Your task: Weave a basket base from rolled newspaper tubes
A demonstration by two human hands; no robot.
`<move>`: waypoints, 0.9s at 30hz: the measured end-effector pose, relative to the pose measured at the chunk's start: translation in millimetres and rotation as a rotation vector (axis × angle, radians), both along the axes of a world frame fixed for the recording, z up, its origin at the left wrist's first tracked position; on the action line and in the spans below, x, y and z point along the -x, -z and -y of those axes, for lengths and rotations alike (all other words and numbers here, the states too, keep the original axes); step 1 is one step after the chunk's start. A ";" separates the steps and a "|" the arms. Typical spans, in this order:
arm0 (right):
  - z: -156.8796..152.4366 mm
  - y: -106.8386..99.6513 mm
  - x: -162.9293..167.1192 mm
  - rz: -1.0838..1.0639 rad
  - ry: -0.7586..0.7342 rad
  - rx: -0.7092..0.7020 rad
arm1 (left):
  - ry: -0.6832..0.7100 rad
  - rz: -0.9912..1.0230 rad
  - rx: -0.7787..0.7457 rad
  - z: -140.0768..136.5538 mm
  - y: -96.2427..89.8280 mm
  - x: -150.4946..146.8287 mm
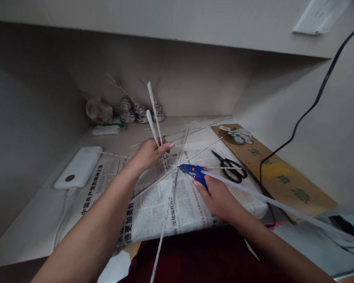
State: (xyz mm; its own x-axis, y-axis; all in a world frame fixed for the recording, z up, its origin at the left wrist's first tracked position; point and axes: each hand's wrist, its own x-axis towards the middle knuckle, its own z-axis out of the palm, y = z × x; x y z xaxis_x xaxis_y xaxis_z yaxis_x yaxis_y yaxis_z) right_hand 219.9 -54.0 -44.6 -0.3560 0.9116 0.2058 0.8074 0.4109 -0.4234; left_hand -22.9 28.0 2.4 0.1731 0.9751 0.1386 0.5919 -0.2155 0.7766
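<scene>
My right hand is wrapped round a blue glue gun, with a long translucent glue stick running out of its back. The gun's nozzle is at the middle of a star of thin rolled-paper sticks, which lie crossed on a newspaper. Two thicker white paper sticks stand up out of my left hand, its fingers closed round them. Their lower ends reach down near the crossing. Whether they touch the star there, I cannot tell.
Black-handled scissors and a cardboard strip with a crumpled plastic piece lie right. A white power bank sits left. Woven paper pieces and a plastic bag stand at the back. A black cable hangs right.
</scene>
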 end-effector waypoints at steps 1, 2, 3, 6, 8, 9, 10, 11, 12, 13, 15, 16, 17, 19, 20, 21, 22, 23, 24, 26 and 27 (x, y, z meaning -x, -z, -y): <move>0.2 0.0 0.1 -0.008 -0.001 -0.001 | 0.004 0.036 0.048 -1.2 1.9 0.6; 0.4 0.2 0.1 -0.015 -0.004 -0.004 | 0.009 0.070 0.087 -1.9 3.2 1.1; 0.5 0.6 0.1 -0.021 -0.007 -0.009 | 0.020 0.099 0.117 -2.2 4.0 1.5; 0.4 2.5 0.0 -0.024 -0.002 -0.015 | 0.069 0.143 0.165 -2.0 4.5 1.7; 0.1 3.8 -0.2 -0.021 0.012 -0.015 | 0.095 0.136 0.173 -1.8 4.1 1.7; -0.1 4.2 -0.3 -0.019 0.018 -0.011 | 0.101 0.132 0.174 -1.7 3.9 1.7; -0.1 4.5 -0.5 -0.018 0.021 -0.008 | 0.109 0.129 0.178 -1.7 3.8 1.7; -0.2 4.5 -0.7 -0.017 0.019 -0.007 | 0.115 0.131 0.187 -1.7 3.9 1.6; -0.2 4.3 -0.9 -0.016 0.016 -0.008 | 0.119 0.141 0.199 -1.8 4.1 1.5; -0.2 4.1 -1.0 -0.015 0.012 -0.008 | 0.116 0.159 0.209 -1.8 4.4 1.2; -0.2 3.4 -1.1 -0.016 0.007 -0.008 | 0.093 0.212 0.221 -1.9 5.4 0.4; -0.3 3.0 -1.1 -0.018 0.007 -0.007 | 0.076 0.246 0.219 -2.1 5.9 -0.1; -0.5 2.8 -1.1 -0.017 0.006 -0.002 | 0.061 0.279 0.213 -2.4 6.5 -0.6; -0.8 2.6 -1.1 -0.013 0.005 0.003 | 0.050 0.340 0.193 -3.2 7.7 -1.6; -0.9 2.7 -1.3 -0.013 0.008 0.003 | 0.055 0.371 0.181 -3.8 8.5 -2.0; -0.9 2.9 -1.7 -0.016 0.013 0.004 | 0.064 0.402 0.166 -4.5 9.4 -2.4; -0.8 3.1 -2.3 -0.023 0.021 0.007 | 0.074 0.436 0.149 -5.2 10.5 -2.8; -0.6 3.4 -3.2 -0.032 0.031 0.012 | 0.086 0.469 0.134 -5.8 11.7 -3.2; -0.2 3.6 -4.3 -0.046 0.042 0.018 | 0.094 0.500 0.117 -6.4 13.0 -3.7; 0.4 3.7 -7.0 -0.080 0.065 0.040 | 0.103 0.542 0.093 -7.0 15.4 -5.2; 0.5 3.6 -8.4 -0.102 0.076 0.052 | 0.105 0.553 0.087 -7.0 16.3 -6.1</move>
State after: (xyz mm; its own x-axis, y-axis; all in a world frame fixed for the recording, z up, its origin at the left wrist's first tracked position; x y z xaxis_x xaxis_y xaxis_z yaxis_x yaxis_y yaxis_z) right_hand 228.3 -54.6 -48.2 -0.2652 0.9456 0.1886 0.7872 0.3253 -0.5240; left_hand -16.7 35.0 -13.9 0.1943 0.9684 0.1566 0.0707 -0.1730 0.9824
